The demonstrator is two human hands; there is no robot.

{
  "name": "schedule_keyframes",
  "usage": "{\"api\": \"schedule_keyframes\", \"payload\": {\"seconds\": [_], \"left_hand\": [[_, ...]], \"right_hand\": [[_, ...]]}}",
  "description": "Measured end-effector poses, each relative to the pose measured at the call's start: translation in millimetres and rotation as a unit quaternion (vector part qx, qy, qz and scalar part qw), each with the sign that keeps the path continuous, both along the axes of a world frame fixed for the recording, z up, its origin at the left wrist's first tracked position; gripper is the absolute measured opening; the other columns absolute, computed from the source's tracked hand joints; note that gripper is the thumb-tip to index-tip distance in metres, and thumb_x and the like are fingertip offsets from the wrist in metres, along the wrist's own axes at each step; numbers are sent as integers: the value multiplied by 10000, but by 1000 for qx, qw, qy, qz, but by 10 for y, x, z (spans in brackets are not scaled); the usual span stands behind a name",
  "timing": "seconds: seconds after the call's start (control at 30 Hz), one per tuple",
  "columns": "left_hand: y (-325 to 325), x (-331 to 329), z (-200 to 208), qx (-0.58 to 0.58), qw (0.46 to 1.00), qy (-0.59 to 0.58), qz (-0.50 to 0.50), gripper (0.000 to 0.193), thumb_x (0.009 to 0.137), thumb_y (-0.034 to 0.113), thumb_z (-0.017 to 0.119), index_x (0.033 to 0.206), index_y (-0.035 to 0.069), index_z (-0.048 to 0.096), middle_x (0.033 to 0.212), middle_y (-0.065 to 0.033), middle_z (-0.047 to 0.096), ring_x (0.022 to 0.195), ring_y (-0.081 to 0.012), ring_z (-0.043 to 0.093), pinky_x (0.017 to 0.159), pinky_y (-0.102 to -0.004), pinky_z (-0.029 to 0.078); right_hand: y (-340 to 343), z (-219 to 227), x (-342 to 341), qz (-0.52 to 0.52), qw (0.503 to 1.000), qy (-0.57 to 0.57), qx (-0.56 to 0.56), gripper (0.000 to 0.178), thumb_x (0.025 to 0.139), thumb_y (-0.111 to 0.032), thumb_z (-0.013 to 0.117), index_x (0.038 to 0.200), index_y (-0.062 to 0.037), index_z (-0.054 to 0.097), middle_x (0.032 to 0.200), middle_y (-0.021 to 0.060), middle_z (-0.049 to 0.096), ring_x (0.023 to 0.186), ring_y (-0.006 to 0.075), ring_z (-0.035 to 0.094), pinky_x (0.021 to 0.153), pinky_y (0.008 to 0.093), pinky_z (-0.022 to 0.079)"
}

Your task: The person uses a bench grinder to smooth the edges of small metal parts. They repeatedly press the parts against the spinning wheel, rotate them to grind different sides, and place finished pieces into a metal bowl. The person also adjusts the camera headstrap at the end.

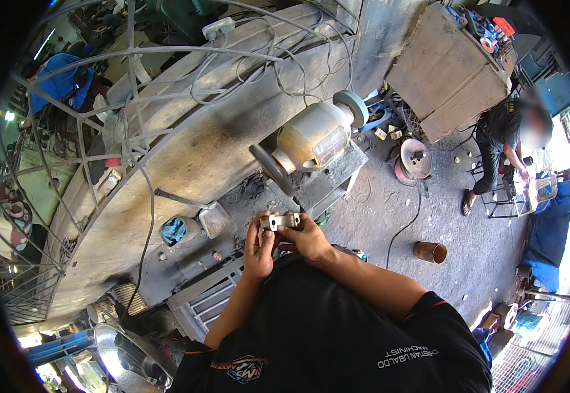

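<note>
In front of one black shirt [324, 314], we see two bare hands holding one small, pale metal part [280, 222]. The left hand [257, 254] pinches its left end between the thumb and fingers. The right hand [314, 241] pinches its right end. We can count two round holes facing us.

Near the part, we see one big grinder [321, 139] on one metal stand [347, 171]. It has two wheels: one dark wheel [272, 170], closest to the hands, and one gray-green wheel [352, 109] at the far end.

Left of the hands, we find one bucket [194, 227] with one blue cloth [173, 230] in it. On the right, we see one rusty tube [423, 251] lying on the gray floor [383, 223]. Farther off we count two more people: one in dark clothes [498, 134], sitting, and one in blue [62, 78] past the bars [131, 85].
</note>
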State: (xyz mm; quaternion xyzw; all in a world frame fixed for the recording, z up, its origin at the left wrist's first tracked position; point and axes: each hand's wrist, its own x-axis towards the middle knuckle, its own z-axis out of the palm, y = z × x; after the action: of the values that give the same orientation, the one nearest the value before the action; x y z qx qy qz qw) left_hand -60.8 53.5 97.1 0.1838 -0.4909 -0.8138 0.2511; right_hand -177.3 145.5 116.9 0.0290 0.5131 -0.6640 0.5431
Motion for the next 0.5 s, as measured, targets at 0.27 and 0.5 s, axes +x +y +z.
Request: {"api": "schedule_keyframes", "payload": {"seconds": [0.27, 0.5], "left_hand": [[105, -67, 130, -161, 985, -28, 55, 484, 978, -21, 537, 1412, -36, 325, 1397, -178, 469, 1275, -225, 506, 1089, -351, 403], [153, -254, -11, -160, 981, -31, 105, 446, 903, -70, 640, 1278, 1, 409, 1428, -154, 417, 1256, -231, 504, 1069, -350, 441]], "right_hand": [[-87, -314, 72, -44, 987, -136, -75, 294, 986, -190, 617, 1222, -54, 507, 1057, 87, 658, 953, 232, 676, 814, 388, 588], [-203, -378, 19, -91, 981, -143, -89, 282, 1025, -163, 533, 1277, -36, 524, 1058, 96, 671, 874, 220, 685, 778, 348, 586]]}}
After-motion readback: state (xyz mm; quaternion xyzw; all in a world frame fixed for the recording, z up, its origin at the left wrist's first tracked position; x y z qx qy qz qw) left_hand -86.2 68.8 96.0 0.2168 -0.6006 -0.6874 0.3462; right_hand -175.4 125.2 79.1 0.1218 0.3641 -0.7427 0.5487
